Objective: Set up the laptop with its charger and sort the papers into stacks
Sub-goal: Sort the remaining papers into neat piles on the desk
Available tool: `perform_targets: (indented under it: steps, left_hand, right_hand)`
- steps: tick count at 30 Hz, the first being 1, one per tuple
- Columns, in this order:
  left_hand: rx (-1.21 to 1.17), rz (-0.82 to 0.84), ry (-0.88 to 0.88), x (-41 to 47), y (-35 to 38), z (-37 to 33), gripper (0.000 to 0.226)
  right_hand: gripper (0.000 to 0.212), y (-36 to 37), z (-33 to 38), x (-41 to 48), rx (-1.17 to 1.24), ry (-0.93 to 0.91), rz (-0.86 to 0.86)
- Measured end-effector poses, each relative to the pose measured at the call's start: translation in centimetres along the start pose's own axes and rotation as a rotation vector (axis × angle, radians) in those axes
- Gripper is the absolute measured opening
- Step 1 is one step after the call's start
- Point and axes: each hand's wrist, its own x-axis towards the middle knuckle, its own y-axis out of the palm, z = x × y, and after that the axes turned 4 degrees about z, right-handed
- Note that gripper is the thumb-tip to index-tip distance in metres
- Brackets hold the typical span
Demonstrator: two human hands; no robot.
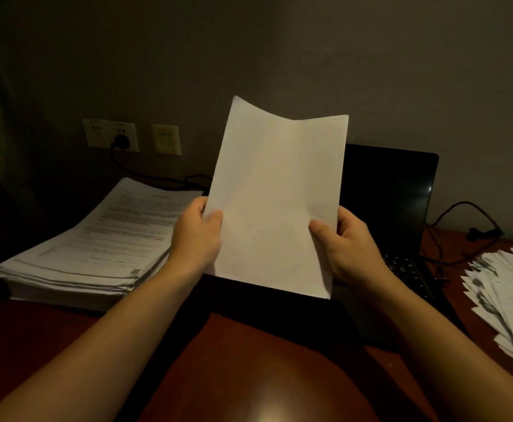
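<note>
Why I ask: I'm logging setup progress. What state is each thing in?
Paper: held upright, top edge sagging.
Left hand: grips paper's left edge.
Right hand: grips paper's right edge.
Laptop: open, screen dark.
Plug: in the wall socket.
Left stack: tidy, print up.
Right pile: loose, fanned.
Cable: lies by laptop's right side; connection unclear.

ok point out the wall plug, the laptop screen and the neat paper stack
wall plug (122,142), head view, on the black plug body
laptop screen (386,193), head view, on the dark panel, right half
neat paper stack (112,239), head view, on the printed top page
</note>
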Motion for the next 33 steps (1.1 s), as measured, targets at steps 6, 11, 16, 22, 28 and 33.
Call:
perform_targets:
  steps: [6,11,16,22,28,33]
  left_hand:
    - [0.081,-0.039,-0.058,2.6,-5.1,0.6,0.011]
    - [0.14,-0.08,-0.127,3.4,-10.0,3.0,0.018]
    - [0.183,-0.171,-0.195,4.9,-14.9,5.9,0.042]
    - [0.187,-0.18,-0.241,6.3,-19.8,8.8,0.034]
    - [0.37,-0.121,-0.248,7.2,-22.4,10.3,0.026]
    - [0.515,-0.037,-0.232,7.6,-23.1,11.9,0.04]
  right_hand:
    - [0.018,4.3,0.9,2.1,0.071,0.037,0.05]
    - [0.029,9.0,1.2,3.0,0.061,0.101,0.12]
    - [0.039,14.1,1.7,3.5,0.083,0.136,0.185]
    - [0.069,19.6,1.6,4.0,0.067,0.171,0.253]
    - [0.061,23.4,-0.1,5.1,-0.136,0.132,0.266]
    - [0.055,24.7,-1.0,5.5,-0.28,0.091,0.333]
